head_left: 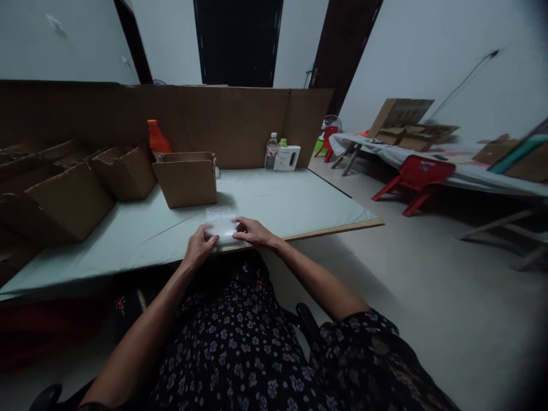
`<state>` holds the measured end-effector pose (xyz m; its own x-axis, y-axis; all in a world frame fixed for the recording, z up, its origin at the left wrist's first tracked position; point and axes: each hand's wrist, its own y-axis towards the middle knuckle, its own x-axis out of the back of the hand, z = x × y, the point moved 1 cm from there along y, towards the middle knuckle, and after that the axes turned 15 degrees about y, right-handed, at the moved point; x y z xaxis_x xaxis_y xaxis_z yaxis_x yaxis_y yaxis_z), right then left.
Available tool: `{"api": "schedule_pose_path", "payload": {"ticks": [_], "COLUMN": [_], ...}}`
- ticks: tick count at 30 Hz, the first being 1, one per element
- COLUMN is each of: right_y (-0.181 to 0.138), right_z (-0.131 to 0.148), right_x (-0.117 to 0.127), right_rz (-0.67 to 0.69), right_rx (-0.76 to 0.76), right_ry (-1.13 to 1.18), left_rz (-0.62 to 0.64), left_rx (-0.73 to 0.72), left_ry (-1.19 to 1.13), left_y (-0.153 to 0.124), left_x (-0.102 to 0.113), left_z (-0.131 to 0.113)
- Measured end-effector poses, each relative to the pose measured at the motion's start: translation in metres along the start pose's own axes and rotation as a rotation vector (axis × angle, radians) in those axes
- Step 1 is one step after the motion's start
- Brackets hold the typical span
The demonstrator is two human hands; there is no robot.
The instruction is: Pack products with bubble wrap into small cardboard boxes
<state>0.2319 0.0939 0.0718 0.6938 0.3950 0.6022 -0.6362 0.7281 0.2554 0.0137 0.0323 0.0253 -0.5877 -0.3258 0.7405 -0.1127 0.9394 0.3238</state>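
Note:
A piece of clear bubble wrap (221,221) lies at the front edge of the pale green tabletop (265,200), its near part folded or rolled. My left hand (200,245) grips its left side, thumb on top and fingers curled at the edge. On the right side, my right hand (252,233) pinches the wrap between thumb and fingers. Whether something is wrapped inside, I cannot tell. An open cardboard box (188,181) stands on the table just beyond the wrap, a little to the left.
More cardboard boxes (71,202) crowd the table's left side. An orange bottle (158,137) stands behind the middle box. At the back right are a clear water bottle (271,153) and a white jug (286,158). A cardboard panel (240,123) walls the back. Red chairs (422,174) stand right.

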Motion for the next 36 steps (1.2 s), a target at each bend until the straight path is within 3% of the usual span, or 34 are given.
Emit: {"api": "schedule_pose_path", "payload": {"ticks": [5, 8, 12, 15, 17, 23, 28, 32, 36], "right_y": [-0.01, -0.018, -0.015, -0.006, -0.003, -0.007, -0.015, -0.013, -0.006], "right_z": [0.021, 0.03, 0.022, 0.015, 0.015, 0.021, 0.026, 0.022, 0.013], "right_x": [-0.02, -0.03, -0.04, -0.042, -0.04, -0.031, -0.031, -0.035, -0.035], "right_rz": [-0.235, -0.152, -0.022, 0.014, 0.034, 0.025, -0.108, -0.011, 0.033], "right_rx": [0.016, 0.083, 0.092, 0.08, 0.086, 0.061, 0.051, 0.058, 0.029], "right_ry": [-0.194, -0.277, -0.359, -0.373, -0.358, -0.28, -0.352, -0.379, -0.365], "left_rz": [-0.041, -0.066, -0.154, -0.219, -0.195, -0.064, -0.129, -0.206, -0.191], "left_rx": [0.075, 0.08, 0.041, -0.058, -0.14, -0.21, -0.163, -0.153, -0.19], "left_ry": [0.046, 0.079, 0.115, 0.137, 0.146, 0.136, 0.151, 0.154, 0.138], "left_y": [0.013, 0.013, 0.0, -0.015, -0.022, -0.018, 0.001, -0.001, -0.021], "left_x": [-0.007, -0.009, -0.004, 0.005, 0.009, 0.008, -0.001, -0.005, 0.003], "left_z": [0.004, 0.005, 0.002, -0.002, -0.004, -0.003, -0.002, -0.002, -0.001]}}
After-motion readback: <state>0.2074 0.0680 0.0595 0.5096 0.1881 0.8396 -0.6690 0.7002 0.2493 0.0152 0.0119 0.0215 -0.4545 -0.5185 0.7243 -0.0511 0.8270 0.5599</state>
